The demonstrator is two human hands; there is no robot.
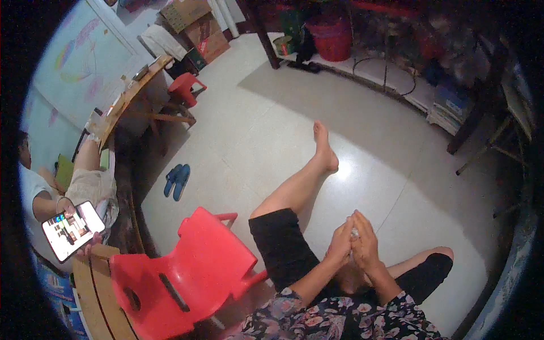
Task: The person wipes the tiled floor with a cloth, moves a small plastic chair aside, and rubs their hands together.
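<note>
In front of my lap, my left hand (341, 241) and my right hand (366, 242) come together, palms facing and fingertips pointing away from me. Between them shows a bit of a small whitish thing (355, 233), too covered by the fingers to name. Both hands are closed around it. My forearms rest over black shorts (283, 241), below a dark flowered top (328, 318).
A red plastic chair (198, 255) stands at my left. Beyond it, a person holds a lit phone (73, 231). Blue slippers (177, 181) lie on the tiled floor (226, 136). A red stool (186, 88) and a red bucket (330, 38) stand farther off.
</note>
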